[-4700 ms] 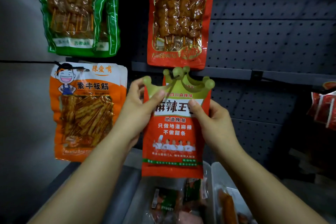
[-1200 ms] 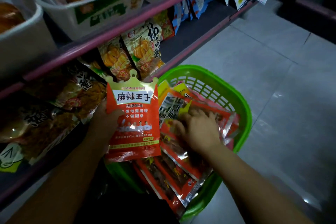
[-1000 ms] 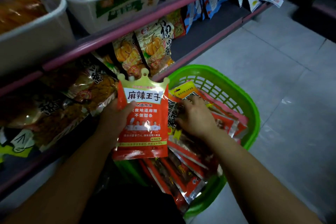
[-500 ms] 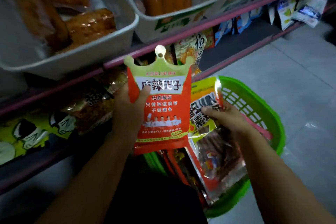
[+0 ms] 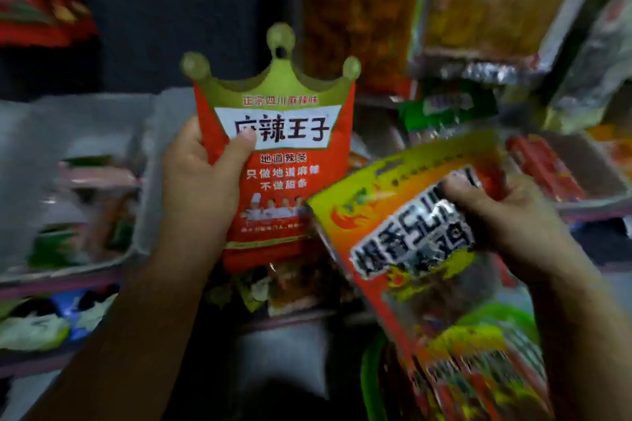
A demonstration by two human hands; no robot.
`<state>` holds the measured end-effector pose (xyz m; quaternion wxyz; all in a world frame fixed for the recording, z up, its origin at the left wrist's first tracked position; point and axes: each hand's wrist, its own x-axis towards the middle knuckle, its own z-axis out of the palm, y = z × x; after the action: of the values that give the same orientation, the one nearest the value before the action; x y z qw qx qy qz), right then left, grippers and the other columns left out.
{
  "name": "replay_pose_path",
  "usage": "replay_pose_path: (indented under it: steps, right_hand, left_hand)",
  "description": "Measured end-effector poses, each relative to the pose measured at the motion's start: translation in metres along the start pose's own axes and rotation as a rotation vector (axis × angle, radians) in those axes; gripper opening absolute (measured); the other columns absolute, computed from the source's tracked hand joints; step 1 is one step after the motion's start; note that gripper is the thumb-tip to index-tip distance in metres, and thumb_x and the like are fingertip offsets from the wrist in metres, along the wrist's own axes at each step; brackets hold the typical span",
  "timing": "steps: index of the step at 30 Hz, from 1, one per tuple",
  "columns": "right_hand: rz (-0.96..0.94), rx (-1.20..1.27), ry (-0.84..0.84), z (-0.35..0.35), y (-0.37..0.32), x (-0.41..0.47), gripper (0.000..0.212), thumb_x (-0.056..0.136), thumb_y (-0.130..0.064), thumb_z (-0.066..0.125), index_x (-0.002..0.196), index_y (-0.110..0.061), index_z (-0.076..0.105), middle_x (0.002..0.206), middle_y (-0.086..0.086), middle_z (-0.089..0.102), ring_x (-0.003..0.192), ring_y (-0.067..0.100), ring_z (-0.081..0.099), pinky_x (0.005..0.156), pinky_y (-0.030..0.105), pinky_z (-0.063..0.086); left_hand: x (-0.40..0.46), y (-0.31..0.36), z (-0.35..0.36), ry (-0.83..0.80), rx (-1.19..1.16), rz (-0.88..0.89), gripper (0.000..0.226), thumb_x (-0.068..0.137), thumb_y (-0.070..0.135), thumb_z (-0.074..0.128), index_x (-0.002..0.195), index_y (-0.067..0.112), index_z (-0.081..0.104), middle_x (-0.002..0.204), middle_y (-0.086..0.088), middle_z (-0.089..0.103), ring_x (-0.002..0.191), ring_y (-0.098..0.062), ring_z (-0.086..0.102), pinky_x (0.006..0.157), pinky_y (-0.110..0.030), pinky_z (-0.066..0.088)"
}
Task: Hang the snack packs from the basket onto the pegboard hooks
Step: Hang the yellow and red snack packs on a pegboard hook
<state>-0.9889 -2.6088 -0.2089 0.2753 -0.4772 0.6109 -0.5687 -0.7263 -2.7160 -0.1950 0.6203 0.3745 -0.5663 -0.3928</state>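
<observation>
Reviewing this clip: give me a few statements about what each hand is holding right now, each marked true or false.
1. The left hand holds a red crown-topped pack upright. True.
2. The right hand is empty. False: it grips a yellow and orange pack.
3. The yellow and orange pack is tilted. True.
4. The crown-topped pack already hangs on a hook. False: it is held in the hand.
5. The green basket shows at lower right. True.

Crown-topped pack [image 5: 284, 161] left; second pack [image 5: 410, 243] right, overlapping it
</observation>
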Motion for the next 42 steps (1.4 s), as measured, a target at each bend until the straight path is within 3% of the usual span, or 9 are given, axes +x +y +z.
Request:
replay_pose_path:
  steps: [4, 7, 11, 18, 22, 27, 30, 35, 42]
  right_hand:
    - [-0.252, 0.015, -0.182, 0.094, -0.076, 0.033, 0.016, 0.076, -0.029, 0.077, 0.069, -0.019, 0.067, 0.063, -0.014, 0.069, 0.059, -0.002, 0.06, 0.056, 0.015, 0.047]
    - [-0.335, 0.037, -0.344, 0.153, -0.113, 0.044, 0.021, 0.071, -0.034, 0.071, 0.081, -0.016, 0.068, 0.081, -0.008, 0.075, 0.071, 0.005, 0.069, 0.064, 0.018, 0.053]
    - [-0.357, 0.096, -0.514, 0.22, -0.146, 0.059, 0.017, 0.067, -0.04, 0.071, 0.075, -0.024, 0.072, 0.076, 0.0, 0.076, 0.067, 0.013, 0.072, 0.058, 0.021, 0.055]
    - [-0.464, 0.077, -0.506, 0.278, -0.181, 0.072, 0.008, 0.082, -0.023, 0.07, 0.074, -0.026, 0.071, 0.072, 0.004, 0.075, 0.063, 0.018, 0.071, 0.056, 0.025, 0.054]
    - [-0.472, 0.066, -0.502, 0.297, -0.203, 0.087, 0.007, 0.08, -0.031, 0.069, 0.077, -0.025, 0.071, 0.074, 0.006, 0.075, 0.066, 0.025, 0.072, 0.06, 0.032, 0.056]
    - [-0.49, 0.078, -0.545, 0.312, -0.216, 0.098, 0.008, 0.074, -0.038, 0.068, 0.075, -0.031, 0.071, 0.073, -0.003, 0.075, 0.065, 0.013, 0.072, 0.055, 0.018, 0.052]
    - [-0.494, 0.084, -0.624, 0.32, -0.216, 0.096, 0.018, 0.07, -0.042, 0.067, 0.08, -0.028, 0.071, 0.078, -0.002, 0.076, 0.07, 0.013, 0.073, 0.061, 0.021, 0.055]
    - [-0.538, 0.133, -0.655, 0.334, -0.221, 0.092, 0.016, 0.072, -0.04, 0.067, 0.076, -0.024, 0.07, 0.073, 0.001, 0.075, 0.064, 0.015, 0.072, 0.055, 0.017, 0.051]
    - [-0.483, 0.179, -0.647, 0.337, -0.22, 0.098, 0.011, 0.072, -0.037, 0.067, 0.076, -0.028, 0.072, 0.075, -0.001, 0.076, 0.066, 0.015, 0.072, 0.055, 0.016, 0.051]
  left_hand:
    - [0.036, 0.041, -0.05, 0.041, -0.181, 0.027, 0.021, 0.078, 0.015, 0.061, 0.096, 0.025, 0.066, 0.095, -0.001, 0.075, 0.086, -0.02, 0.072, 0.07, -0.033, 0.057]
    - [0.055, 0.062, -0.084, 0.037, -0.275, 0.07, 0.026, 0.084, 0.002, 0.056, 0.101, 0.02, 0.064, 0.095, -0.003, 0.075, 0.084, -0.018, 0.071, 0.067, -0.027, 0.056]
    - [0.081, 0.084, -0.138, 0.046, -0.251, 0.102, 0.032, 0.085, -0.005, 0.053, 0.107, 0.019, 0.057, 0.096, -0.003, 0.074, 0.083, -0.016, 0.071, 0.067, -0.024, 0.056]
    - [0.139, 0.126, -0.199, 0.156, 0.262, 0.371, 0.047, 0.082, 0.016, 0.068, 0.118, 0.034, 0.044, 0.11, 0.018, 0.054, 0.095, 0.009, 0.056, 0.083, -0.012, 0.048]
    - [0.175, 0.151, -0.21, 0.078, 0.373, 0.47, 0.018, 0.085, 0.013, 0.065, 0.077, 0.029, 0.064, 0.072, 0.004, 0.064, 0.063, 0.0, 0.056, 0.061, -0.011, 0.044]
    - [0.19, 0.152, -0.219, 0.081, 0.274, 0.504, 0.012, 0.079, 0.026, 0.069, 0.067, 0.025, 0.066, 0.06, 0.004, 0.063, 0.055, -0.002, 0.055, 0.051, -0.01, 0.042]
    - [0.185, 0.146, -0.225, 0.192, 0.183, 0.547, 0.012, 0.071, 0.039, 0.066, 0.069, 0.027, 0.067, 0.061, 0.014, 0.065, 0.056, 0.005, 0.057, 0.052, -0.007, 0.042]
    - [0.186, 0.146, -0.236, 0.313, 0.239, 0.631, 0.012, 0.081, 0.022, 0.07, 0.074, 0.031, 0.067, 0.073, 0.011, 0.066, 0.069, 0.005, 0.059, 0.063, -0.01, 0.045]
    - [0.191, 0.153, -0.234, 0.215, 0.154, 0.481, 0.01, 0.08, 0.023, 0.069, 0.071, 0.027, 0.07, 0.06, 0.013, 0.066, 0.055, 0.002, 0.058, 0.051, -0.011, 0.045]
